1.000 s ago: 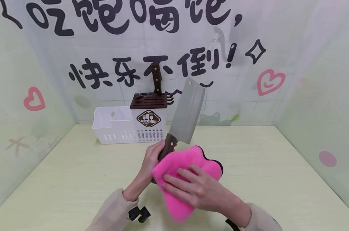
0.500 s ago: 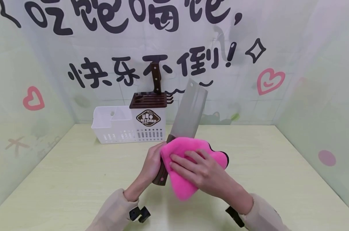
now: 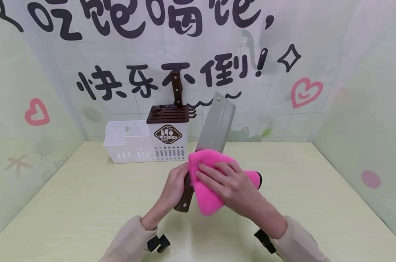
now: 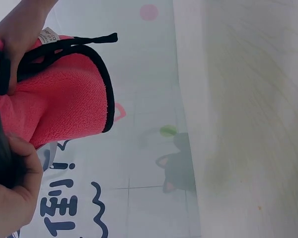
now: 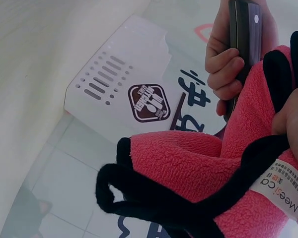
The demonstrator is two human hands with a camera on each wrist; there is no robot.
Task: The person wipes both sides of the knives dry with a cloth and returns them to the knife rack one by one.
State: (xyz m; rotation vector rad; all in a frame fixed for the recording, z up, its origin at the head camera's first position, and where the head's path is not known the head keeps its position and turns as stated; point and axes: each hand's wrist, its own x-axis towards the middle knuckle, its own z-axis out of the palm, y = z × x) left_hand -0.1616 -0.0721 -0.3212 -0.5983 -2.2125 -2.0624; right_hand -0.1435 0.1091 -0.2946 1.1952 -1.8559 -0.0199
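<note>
A cleaver (image 3: 215, 125) with a broad steel blade is held up, tilted to the right, above the table. My left hand (image 3: 175, 185) grips its dark brown handle (image 3: 184, 200), whose butt shows below the hand. The right wrist view shows the left fingers (image 5: 226, 74) wrapped round that handle. Over the blade's base and upper handle lies a pink cloth (image 3: 209, 196) with black edging, held by my right hand (image 3: 235, 183). The right thumb sits behind the cloth in the left wrist view. The cloth hides the joint of blade and handle.
At the back of the table (image 3: 86, 200) stands a white perforated rack (image 3: 129, 145) with a brown slotted top (image 3: 168, 114). Another knife's handle (image 3: 177, 89) rises from its slots. Printed curtains enclose the back and both sides.
My right hand and the cloth have moved up and slightly right, from the handle to the blade's base, uncovering the lower handle. The left hand still grips the cleaver, which has shifted only slightly.
</note>
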